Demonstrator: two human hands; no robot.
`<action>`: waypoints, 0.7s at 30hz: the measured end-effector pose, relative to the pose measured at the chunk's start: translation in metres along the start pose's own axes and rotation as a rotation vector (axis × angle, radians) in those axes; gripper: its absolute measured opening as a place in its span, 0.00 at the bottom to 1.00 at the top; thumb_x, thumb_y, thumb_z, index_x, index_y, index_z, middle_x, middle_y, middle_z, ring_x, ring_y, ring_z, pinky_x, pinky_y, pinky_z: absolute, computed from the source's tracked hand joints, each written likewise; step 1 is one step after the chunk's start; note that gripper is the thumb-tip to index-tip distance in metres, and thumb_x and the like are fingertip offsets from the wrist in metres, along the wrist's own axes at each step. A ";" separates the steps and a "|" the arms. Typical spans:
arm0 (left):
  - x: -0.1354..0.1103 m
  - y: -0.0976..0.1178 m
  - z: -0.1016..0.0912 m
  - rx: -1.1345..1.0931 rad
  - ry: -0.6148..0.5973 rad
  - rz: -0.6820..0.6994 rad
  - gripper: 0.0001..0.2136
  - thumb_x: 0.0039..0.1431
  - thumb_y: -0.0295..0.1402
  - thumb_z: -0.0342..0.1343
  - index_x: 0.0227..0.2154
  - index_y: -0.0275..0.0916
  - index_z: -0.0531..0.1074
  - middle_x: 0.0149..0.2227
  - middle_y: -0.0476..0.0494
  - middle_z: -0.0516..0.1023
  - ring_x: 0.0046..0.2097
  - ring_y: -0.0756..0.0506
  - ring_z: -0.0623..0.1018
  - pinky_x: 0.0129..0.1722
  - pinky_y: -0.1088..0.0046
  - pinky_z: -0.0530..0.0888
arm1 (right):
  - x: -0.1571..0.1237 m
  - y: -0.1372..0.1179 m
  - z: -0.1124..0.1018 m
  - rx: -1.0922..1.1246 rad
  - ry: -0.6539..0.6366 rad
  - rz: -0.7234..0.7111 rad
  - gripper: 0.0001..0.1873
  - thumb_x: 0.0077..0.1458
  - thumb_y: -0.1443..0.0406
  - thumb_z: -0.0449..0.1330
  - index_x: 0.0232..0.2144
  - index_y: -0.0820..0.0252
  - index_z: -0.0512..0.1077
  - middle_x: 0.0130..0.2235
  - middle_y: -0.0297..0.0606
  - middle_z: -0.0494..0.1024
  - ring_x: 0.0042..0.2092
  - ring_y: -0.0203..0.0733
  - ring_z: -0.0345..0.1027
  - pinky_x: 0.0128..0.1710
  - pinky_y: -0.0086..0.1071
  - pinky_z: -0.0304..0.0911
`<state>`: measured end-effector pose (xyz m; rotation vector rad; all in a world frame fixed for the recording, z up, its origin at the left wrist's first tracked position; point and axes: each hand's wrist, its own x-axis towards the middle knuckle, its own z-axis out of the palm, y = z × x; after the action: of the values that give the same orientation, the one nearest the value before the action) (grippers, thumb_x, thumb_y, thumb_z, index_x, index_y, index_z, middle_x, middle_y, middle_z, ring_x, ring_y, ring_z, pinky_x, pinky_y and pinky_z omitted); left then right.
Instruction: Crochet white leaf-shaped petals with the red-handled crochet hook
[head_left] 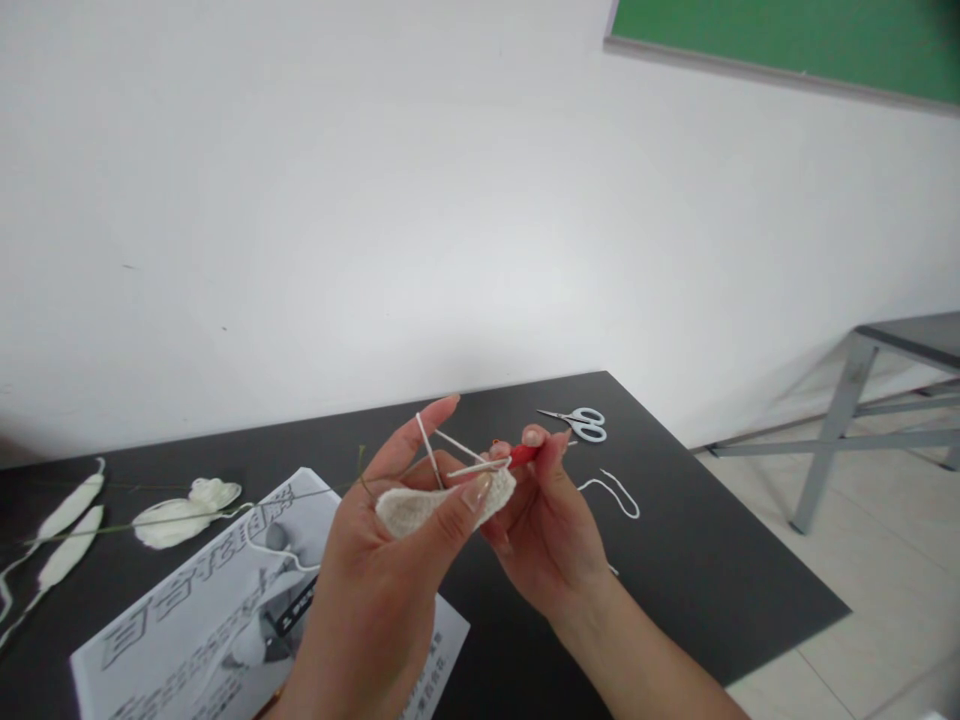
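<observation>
My left hand (401, 560) pinches a small white crocheted piece (409, 508) between thumb and fingers. White yarn (459, 447) loops over its raised index finger and runs down to the work. In my right hand (551, 530) is a crochet hook (523, 456) with a red handle, its shaft pointing left at the top edge of the piece. The yarn meets the hook there; the exact stitch is too small to make out. A thin green wire (300, 495) passes behind the left hand, and whether it joins the piece cannot be told.
Small scissors (586, 424) and a cut yarn piece (630, 505) lie right on the black table (690, 560). A printed sheet (187, 640) lies left, near a white yarn bundle (176, 520) and two white crocheted pieces (69, 550). A stool (840, 430) stands right.
</observation>
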<state>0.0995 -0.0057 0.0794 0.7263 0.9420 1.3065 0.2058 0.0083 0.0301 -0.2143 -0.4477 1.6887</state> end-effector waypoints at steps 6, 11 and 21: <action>-0.002 0.002 0.001 0.014 -0.051 -0.002 0.28 0.44 0.29 0.66 0.51 0.42 0.70 0.21 0.54 0.75 0.28 0.51 0.77 0.35 0.77 0.73 | 0.001 0.000 -0.002 0.025 -0.020 0.033 0.10 0.53 0.54 0.61 0.29 0.51 0.73 0.30 0.28 0.79 0.23 0.30 0.68 0.19 0.20 0.65; -0.002 0.004 -0.001 0.067 -0.070 -0.002 0.27 0.43 0.29 0.67 0.50 0.44 0.72 0.23 0.53 0.75 0.30 0.50 0.77 0.38 0.75 0.72 | 0.001 -0.002 -0.001 -0.011 -0.036 0.015 0.10 0.53 0.53 0.61 0.29 0.52 0.73 0.27 0.28 0.77 0.23 0.30 0.67 0.19 0.20 0.65; -0.002 0.006 0.000 0.104 -0.033 0.000 0.28 0.41 0.29 0.68 0.50 0.46 0.72 0.23 0.53 0.75 0.32 0.48 0.77 0.44 0.70 0.71 | 0.001 -0.002 0.001 0.005 -0.052 0.015 0.10 0.54 0.54 0.60 0.29 0.53 0.73 0.26 0.27 0.76 0.22 0.30 0.65 0.18 0.20 0.64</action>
<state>0.0971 -0.0070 0.0849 0.8260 0.9892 1.2486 0.2073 0.0096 0.0320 -0.1711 -0.4816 1.7127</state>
